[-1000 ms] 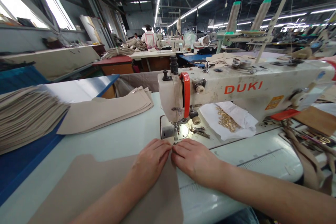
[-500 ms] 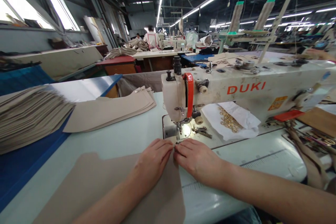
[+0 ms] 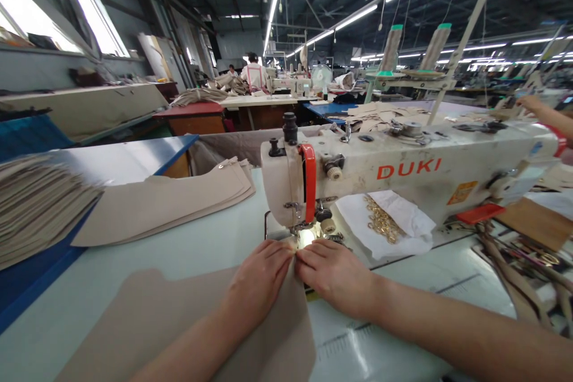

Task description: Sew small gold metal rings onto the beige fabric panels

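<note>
A beige fabric panel (image 3: 152,322) lies flat on the pale sewing table (image 3: 192,245). My left hand (image 3: 257,283) rests on the panel's far corner, fingers curled and pinching its edge. My right hand (image 3: 333,274) meets it fingertip to fingertip, pinching the same edge. Both sit just in front of the needle and presser foot (image 3: 304,233) of the white DUKI sewing machine (image 3: 403,170). What lies between the fingertips is hidden.
A stack of beige panels (image 3: 165,203) lies to the left, with a taller pile (image 3: 40,209) on the blue bench. Gold rings on white cloth (image 3: 385,224) sit under the machine arm. Straps (image 3: 514,262) lie at right. Another person's arm (image 3: 544,110) shows far right.
Both hands with the panel's corner have moved slightly closer to the needle. The camera view has tilted a little; another person's arm has come into view at far right.
</note>
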`<move>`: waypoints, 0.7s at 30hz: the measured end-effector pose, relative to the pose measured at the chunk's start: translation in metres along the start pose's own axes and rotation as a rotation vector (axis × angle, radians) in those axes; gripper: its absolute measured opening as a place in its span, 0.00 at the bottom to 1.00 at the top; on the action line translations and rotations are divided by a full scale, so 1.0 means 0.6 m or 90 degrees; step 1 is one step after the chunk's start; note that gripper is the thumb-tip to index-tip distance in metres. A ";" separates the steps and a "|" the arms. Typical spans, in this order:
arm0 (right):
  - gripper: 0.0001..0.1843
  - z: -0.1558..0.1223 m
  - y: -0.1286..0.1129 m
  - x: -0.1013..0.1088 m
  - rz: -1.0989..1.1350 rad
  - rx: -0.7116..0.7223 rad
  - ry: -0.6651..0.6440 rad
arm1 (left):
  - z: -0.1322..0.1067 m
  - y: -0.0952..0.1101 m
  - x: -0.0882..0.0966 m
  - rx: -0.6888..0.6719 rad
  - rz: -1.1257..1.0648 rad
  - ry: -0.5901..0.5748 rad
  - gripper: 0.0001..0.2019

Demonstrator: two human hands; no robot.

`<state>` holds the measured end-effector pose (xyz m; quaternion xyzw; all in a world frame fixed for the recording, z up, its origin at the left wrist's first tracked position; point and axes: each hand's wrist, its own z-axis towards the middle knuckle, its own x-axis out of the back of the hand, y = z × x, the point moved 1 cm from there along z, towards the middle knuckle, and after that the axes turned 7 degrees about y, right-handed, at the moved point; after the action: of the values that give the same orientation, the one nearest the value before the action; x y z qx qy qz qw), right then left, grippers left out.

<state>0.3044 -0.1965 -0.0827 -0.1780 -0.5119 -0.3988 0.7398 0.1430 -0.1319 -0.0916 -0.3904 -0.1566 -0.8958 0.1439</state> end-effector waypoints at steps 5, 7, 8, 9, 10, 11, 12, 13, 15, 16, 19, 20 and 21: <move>0.04 0.001 0.011 -0.005 0.026 -0.033 0.005 | 0.011 -0.011 -0.010 0.004 -0.010 0.000 0.12; 0.04 0.000 0.013 -0.007 0.038 -0.046 0.003 | 0.014 -0.014 -0.011 -0.004 -0.017 0.008 0.12; 0.04 0.000 0.013 -0.007 0.040 -0.052 0.002 | 0.015 -0.015 -0.012 -0.004 -0.021 0.013 0.12; 0.04 0.000 0.014 -0.008 0.041 -0.059 0.001 | 0.016 -0.016 -0.012 -0.004 -0.026 0.018 0.12; 0.04 0.000 0.015 -0.008 0.041 -0.065 0.000 | 0.017 -0.018 -0.012 -0.002 -0.030 0.021 0.12; 0.04 0.000 0.015 -0.008 0.041 -0.070 -0.001 | 0.018 -0.019 -0.012 -0.001 -0.033 0.025 0.12; 0.04 0.000 0.016 -0.008 0.041 -0.073 -0.001 | 0.019 -0.020 -0.012 -0.001 -0.034 0.028 0.13; 0.04 0.000 0.016 -0.008 0.041 -0.074 -0.001 | 0.020 -0.021 -0.012 -0.002 -0.034 0.029 0.13; 0.04 0.000 0.017 -0.008 0.044 -0.077 0.000 | 0.022 -0.023 -0.013 -0.003 -0.031 0.031 0.14; 0.04 0.001 0.017 -0.009 0.045 -0.080 0.000 | 0.023 -0.024 -0.013 -0.005 -0.028 0.032 0.14; 0.05 0.002 0.016 -0.009 0.051 -0.087 -0.007 | 0.024 -0.025 -0.013 -0.008 -0.026 0.034 0.14; 0.05 0.003 0.016 -0.008 0.054 -0.090 -0.011 | 0.024 -0.026 -0.013 -0.008 -0.026 0.035 0.14; 0.05 0.003 0.016 -0.008 0.056 -0.092 -0.015 | 0.024 -0.026 -0.013 -0.007 -0.026 0.035 0.14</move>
<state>0.3100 -0.1872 -0.0848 -0.2576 -0.4822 -0.3999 0.7357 0.1519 -0.1111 -0.0907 -0.3631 -0.1555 -0.9098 0.1273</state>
